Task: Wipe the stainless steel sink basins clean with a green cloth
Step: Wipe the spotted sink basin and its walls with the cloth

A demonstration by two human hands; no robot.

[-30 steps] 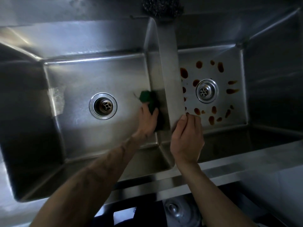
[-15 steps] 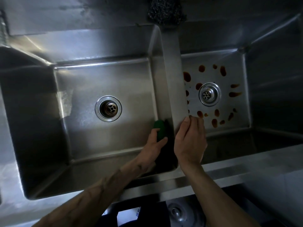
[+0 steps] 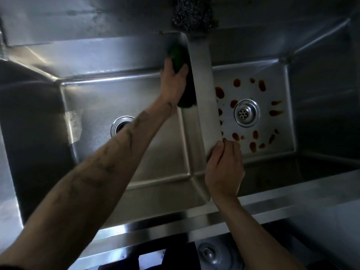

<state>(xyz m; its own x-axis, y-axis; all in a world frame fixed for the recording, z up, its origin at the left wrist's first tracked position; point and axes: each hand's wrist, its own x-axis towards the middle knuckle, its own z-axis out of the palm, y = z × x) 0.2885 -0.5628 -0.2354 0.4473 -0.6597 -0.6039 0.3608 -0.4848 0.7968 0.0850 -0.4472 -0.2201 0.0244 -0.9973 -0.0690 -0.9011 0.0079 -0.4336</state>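
One blurred dark-green cloth (image 3: pixel 176 55) in left fingers (image 3: pixel 168 65)

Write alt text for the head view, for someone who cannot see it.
A person's left hand holds a green cloth against the far wall of the left basin, beside the divider. The right hand grips the divider's near end; brown stains dot the right basin.

Saw steel-wool scourer (image 3: pixel 193 15) top centre of my feed; round metal object (image 3: pixel 209 254) in shadow at bottom, white scrap (image 3: pixel 151 259) left of it.
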